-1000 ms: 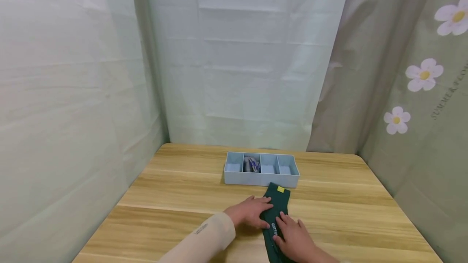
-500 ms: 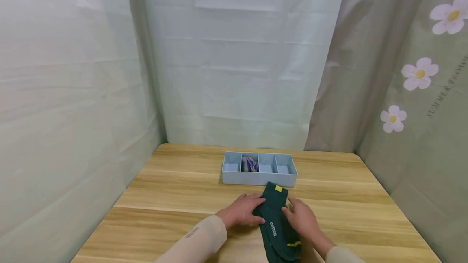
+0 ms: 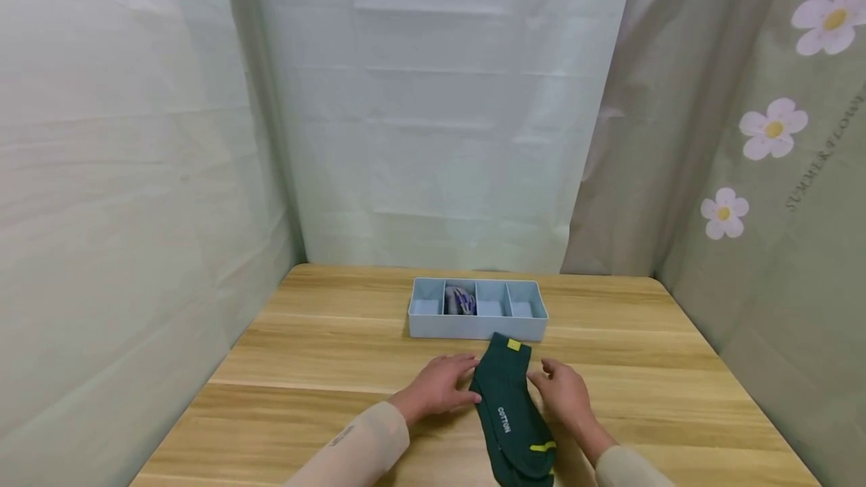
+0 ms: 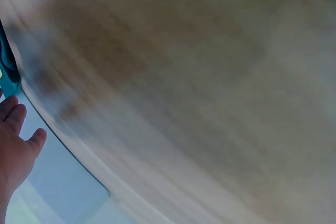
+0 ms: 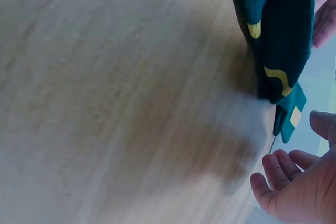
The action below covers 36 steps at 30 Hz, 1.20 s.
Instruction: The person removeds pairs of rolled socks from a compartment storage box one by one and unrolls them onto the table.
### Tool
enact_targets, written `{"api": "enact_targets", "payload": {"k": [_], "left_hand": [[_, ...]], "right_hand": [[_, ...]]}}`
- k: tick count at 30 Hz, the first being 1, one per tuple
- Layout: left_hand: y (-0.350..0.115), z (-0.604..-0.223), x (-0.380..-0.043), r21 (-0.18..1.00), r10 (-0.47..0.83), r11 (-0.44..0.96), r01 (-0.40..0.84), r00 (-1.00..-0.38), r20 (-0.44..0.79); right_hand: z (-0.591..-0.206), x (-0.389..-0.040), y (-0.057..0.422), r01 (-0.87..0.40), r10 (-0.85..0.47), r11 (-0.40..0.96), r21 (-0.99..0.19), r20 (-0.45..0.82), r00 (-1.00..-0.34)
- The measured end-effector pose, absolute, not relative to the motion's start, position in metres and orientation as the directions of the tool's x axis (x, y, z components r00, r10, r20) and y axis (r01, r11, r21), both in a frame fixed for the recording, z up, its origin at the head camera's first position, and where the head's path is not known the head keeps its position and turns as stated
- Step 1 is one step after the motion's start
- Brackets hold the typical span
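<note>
A pair of dark green socks (image 3: 506,397), marked COTTON and with yellow patches, lies flat on the table in the head view, cuff pointing away. My left hand (image 3: 441,385) is at their left edge, fingertips and thumb right at the fabric. On the other side, near the cuff, my right hand (image 3: 563,395) hovers with its fingers loosely bent and nothing held. The right wrist view shows the socks (image 5: 287,24) beyond the relaxed fingers of the right hand (image 5: 296,187). Only part of the left hand (image 4: 16,150) shows in the left wrist view.
Just behind the socks stands a light blue divided box (image 3: 476,328). Its second compartment from the left contains a grey and purple folded bundle (image 3: 460,301). The wooden table (image 3: 325,337) is bordered by pale curtains (image 3: 433,134), the right one printed with flowers.
My right hand has lifted off the socks and shifted to their right side, uncovering the lettering and toe. My left hand has drawn slightly left, to the edge.
</note>
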<state>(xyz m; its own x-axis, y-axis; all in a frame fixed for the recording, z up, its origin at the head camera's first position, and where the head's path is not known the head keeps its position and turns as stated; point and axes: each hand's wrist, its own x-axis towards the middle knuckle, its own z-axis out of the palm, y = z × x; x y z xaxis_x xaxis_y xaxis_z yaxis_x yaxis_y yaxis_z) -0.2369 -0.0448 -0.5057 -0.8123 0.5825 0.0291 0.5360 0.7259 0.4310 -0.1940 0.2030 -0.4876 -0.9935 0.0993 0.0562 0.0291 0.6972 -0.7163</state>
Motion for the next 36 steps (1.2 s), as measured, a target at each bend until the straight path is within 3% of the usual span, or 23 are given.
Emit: {"api": "enact_targets", "payload": {"k": [13, 22, 27, 36], "left_hand": [[-0.051, -0.509, -0.229, 0.581, 0.529, 0.668, 0.464, -0.846, 0.067], [-0.049, -0.516, -0.226, 0.564, 0.533, 0.653, 0.505, -0.836, 0.132], [-0.047, -0.518, -0.225, 0.524, 0.537, 0.656, 0.544, -0.824, 0.183], [-0.042, -0.518, -0.224, 0.516, 0.491, 0.711, 0.477, -0.863, 0.121]], "right_hand": [[-0.488, -0.191, 0.205, 0.127, 0.158, 0.627, -0.769, -0.034, -0.987], [-0.492, -0.19, 0.196, 0.18, 0.174, 0.627, -0.758, -0.089, -0.981], [-0.497, -0.19, 0.194, 0.135, 0.152, 0.657, -0.741, -0.046, -0.987], [-0.505, -0.189, 0.189, 0.028, 0.11, 0.77, -0.638, 0.089, -0.99]]}}
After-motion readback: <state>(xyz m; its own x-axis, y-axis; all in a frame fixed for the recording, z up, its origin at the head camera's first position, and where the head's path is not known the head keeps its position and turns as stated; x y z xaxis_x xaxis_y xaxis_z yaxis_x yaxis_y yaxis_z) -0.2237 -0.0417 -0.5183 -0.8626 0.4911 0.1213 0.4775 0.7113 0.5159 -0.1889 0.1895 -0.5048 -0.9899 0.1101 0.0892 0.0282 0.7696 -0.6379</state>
